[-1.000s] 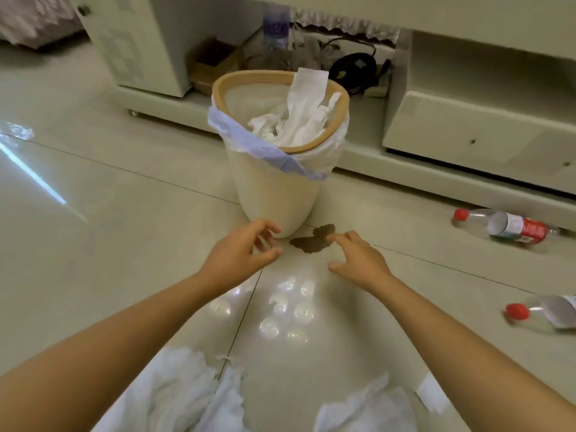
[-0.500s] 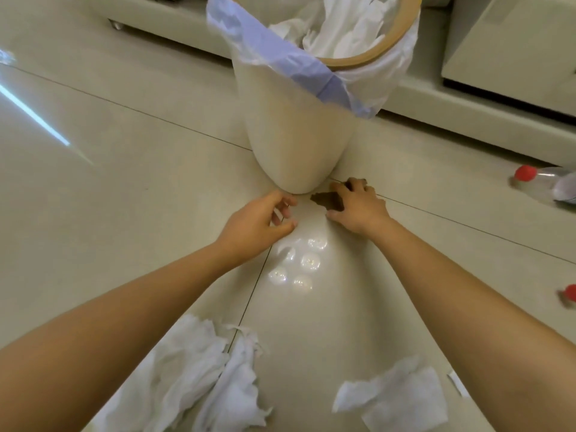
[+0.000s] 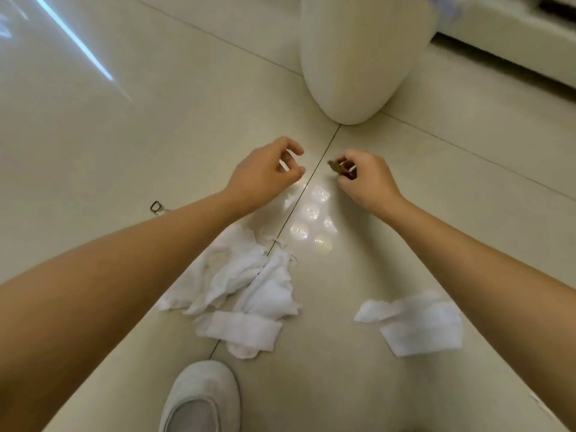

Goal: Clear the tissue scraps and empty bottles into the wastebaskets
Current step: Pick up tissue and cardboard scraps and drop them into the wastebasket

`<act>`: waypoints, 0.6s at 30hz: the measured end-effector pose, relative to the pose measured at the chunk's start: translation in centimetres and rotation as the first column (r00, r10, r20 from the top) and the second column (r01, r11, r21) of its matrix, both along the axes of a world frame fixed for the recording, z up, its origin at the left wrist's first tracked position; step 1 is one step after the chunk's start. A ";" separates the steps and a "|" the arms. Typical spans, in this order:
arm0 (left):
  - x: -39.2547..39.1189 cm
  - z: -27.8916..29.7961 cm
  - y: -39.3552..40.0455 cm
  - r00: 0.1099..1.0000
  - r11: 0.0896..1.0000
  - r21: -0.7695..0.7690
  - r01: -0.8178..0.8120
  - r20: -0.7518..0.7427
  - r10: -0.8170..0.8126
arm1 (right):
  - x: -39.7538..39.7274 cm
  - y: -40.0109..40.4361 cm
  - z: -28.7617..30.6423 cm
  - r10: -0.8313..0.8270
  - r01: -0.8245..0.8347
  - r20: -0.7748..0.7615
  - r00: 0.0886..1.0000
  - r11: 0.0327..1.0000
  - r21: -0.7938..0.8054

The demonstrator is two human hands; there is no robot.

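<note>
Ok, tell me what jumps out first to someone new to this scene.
The two hands meet mid-frame: the right hand pinches a small brown scrap, the left hand is curled beside it, seemingly on something white. Below them, white tissue scraps litter the tiled floor, another tissue piece to the right. The cream wastebasket stands just beyond.
</note>
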State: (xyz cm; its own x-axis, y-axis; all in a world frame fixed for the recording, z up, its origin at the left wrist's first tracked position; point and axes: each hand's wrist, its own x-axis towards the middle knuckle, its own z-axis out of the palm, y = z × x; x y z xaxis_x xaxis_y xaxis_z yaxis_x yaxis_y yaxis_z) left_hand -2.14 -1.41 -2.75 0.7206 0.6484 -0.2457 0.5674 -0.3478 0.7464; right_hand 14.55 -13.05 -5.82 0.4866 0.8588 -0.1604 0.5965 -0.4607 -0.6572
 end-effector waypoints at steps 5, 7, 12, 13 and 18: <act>-5.6 -0.3 -3.6 0.987 0.989 0.128 -0.069 -0.133 0.086 | -6.1 -0.8 2.1 0.150 -0.146 -0.095 0.984 0.988 0.046; -8.1 -0.5 -5.2 0.955 0.961 0.251 -0.113 -0.239 0.174 | -7.9 -1.3 3.1 0.219 -0.215 -0.113 0.969 0.976 0.047; -12.3 -0.7 -8.3 0.854 0.975 0.224 -0.011 -0.505 0.126 | -9.7 -2.6 4.4 0.370 -0.368 -0.054 0.927 0.929 0.044; -12.5 -0.7 -8.5 0.836 0.970 0.232 0.074 -0.545 0.067 | -9.8 -2.8 4.4 0.387 -0.386 -0.039 0.921 0.922 0.035; -12.1 -1.0 -8.3 0.838 0.879 0.394 0.270 -0.545 -0.013 | -9.6 -4.0 4.9 0.408 -0.408 -0.016 0.913 0.913 -0.025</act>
